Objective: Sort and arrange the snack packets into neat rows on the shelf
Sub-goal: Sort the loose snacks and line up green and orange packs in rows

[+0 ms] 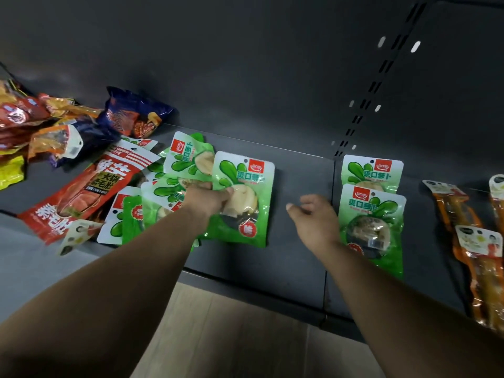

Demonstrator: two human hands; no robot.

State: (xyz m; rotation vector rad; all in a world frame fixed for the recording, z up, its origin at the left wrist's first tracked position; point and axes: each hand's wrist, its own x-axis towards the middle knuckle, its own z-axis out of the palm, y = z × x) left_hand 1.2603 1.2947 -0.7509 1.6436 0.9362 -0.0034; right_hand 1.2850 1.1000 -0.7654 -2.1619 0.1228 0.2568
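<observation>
head view shows two bare forearms reaching forward over a dark shelf (286,170). the left hand (208,199) lies on a green radish packet (242,199), with the thumb curled over the packet's middle and the fingers under or behind it, so it is pinching this packet. the packet sits flat near the middle of the shelf, at the right edge of a loose heap of green packets (163,186). the right hand (316,218) hovers above the bare shelf with fingers loosely bent and spread, holding nothing, just beside two green packets in a column (372,203) that overlap each other.

the shelf is matt dark grey metal with a seam between two panels, a plain dark back wall and a slotted upright post (381,77). below the shelf edge a pale wooden floor (231,336) is visible.

the packets are glossy plastic, flat and rectangular, with clear windows. a long red packet (81,192) lies tilted at the left, a puffy blue bag (131,115) behind it, and narrow orange packets (469,236) lie at the far right.
</observation>
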